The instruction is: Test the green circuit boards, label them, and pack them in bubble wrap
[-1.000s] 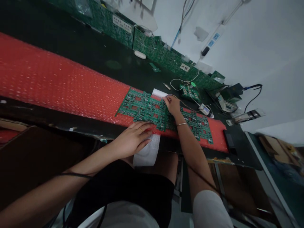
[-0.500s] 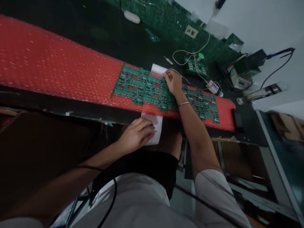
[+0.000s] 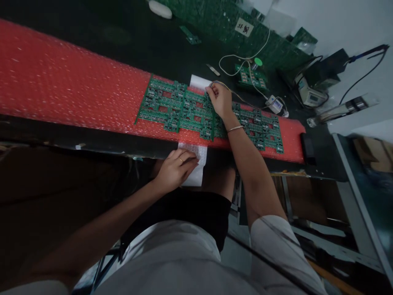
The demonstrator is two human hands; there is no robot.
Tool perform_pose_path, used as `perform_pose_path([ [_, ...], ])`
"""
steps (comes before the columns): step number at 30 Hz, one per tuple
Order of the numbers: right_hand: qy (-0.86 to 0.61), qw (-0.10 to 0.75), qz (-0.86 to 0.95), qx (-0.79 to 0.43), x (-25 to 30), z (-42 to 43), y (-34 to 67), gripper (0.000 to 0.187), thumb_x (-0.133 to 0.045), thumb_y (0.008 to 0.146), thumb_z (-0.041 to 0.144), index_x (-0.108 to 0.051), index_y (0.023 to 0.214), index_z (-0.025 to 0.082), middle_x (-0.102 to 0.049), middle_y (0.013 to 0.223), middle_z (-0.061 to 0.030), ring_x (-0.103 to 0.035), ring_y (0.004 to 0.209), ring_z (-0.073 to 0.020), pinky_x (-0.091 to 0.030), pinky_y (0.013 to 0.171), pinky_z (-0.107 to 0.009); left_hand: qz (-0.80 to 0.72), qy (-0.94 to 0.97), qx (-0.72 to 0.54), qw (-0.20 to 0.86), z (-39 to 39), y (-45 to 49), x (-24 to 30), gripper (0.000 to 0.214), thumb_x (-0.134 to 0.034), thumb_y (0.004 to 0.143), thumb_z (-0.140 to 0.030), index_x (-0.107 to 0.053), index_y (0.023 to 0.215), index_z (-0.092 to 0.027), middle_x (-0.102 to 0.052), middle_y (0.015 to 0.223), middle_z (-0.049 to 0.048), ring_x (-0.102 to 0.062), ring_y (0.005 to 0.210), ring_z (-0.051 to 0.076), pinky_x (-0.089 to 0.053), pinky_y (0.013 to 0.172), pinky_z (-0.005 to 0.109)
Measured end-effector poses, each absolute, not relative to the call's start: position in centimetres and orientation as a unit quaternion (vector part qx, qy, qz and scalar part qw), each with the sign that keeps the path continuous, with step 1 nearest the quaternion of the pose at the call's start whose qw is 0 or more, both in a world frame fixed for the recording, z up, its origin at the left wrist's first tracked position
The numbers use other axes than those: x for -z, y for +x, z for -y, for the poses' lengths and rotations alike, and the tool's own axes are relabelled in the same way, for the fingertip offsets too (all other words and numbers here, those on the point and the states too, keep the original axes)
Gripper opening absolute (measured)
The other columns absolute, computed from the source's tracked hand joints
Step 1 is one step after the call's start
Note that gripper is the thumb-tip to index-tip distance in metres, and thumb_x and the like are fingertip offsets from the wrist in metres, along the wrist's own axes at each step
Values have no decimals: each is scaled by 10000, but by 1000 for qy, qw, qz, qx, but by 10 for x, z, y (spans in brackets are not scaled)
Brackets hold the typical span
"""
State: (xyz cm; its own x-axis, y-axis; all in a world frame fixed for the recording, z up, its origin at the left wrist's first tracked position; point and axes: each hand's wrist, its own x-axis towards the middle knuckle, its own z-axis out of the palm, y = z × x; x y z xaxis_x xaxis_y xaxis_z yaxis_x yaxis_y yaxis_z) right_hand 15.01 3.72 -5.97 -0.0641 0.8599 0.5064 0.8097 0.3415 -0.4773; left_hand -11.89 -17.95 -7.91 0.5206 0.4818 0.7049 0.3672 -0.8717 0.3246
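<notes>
A row of joined green circuit boards (image 3: 166, 107) lies on red bubble wrap (image 3: 76, 88) along the bench. Over the middle boards, my right hand (image 3: 221, 98) is closed in a pinch at the boards' far edge, on the end of thin wires (image 3: 242, 103) that run to a small white meter (image 3: 274, 104). Its fingertips partly hide what they touch. A white printed sheet (image 3: 193, 177) hangs at the bench's front edge above my lap. My left hand (image 3: 178, 169) rests against it, fingers loosely stretched and slightly bent. Another white paper (image 3: 199, 82) shows behind the boards.
Behind the boards lie a small knife (image 3: 213, 70), a separate board (image 3: 251, 77) with a green-topped item and a white cable, and a board strip (image 3: 190, 35). A white oval object (image 3: 160, 9) is at the back. A black block (image 3: 307, 148) stands at the wrap's right end.
The whole view has shifted a little, so the bench appears slightly left and higher. My right hand keeps its pinch by the same boards. My left hand stays at the sheet with little change.
</notes>
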Motion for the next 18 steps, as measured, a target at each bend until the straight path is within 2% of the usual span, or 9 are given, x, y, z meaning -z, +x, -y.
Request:
perform_pose_path([
  [10, -558, 377, 739, -31, 64, -42, 155, 518, -422, 1038, 687, -606, 865, 235, -539, 758, -11, -605, 783, -192, -550, 867, -378, -263, 851, -448, 68, 187, -114, 82, 96, -670, 983, -159, -718, 916, -206, -776, 998, 39, -659, 959, 213, -496, 820, 366],
  [13, -552, 374, 744, -32, 67, -45, 156, 482, -437, 1047, 657, -614, 889, 238, -529, 767, -11, -606, 803, -194, -546, 876, -373, -284, 840, -438, 148, 191, -119, 65, 120, -647, 994, -186, -721, 904, -212, -768, 1020, 42, -662, 959, 206, -500, 840, 374],
  [16, -546, 386, 743, -31, 68, -44, 155, 433, -481, 1048, 622, -619, 895, 241, -524, 756, -8, -603, 809, -196, -542, 882, -371, -309, 816, -425, 239, 166, -123, 30, 119, -635, 993, -233, -735, 929, -225, -749, 1099, 33, -667, 1041, 203, -508, 959, 399],
  [18, -545, 405, 733, -34, 65, -41, 152, 436, -494, 1042, 626, -620, 892, 236, -546, 766, -12, -605, 812, -196, -538, 877, -375, -347, 799, -417, 260, 127, -116, 8, 130, -628, 979, -264, -741, 937, -213, -737, 1136, 39, -659, 1117, 221, -492, 1043, 424],
])
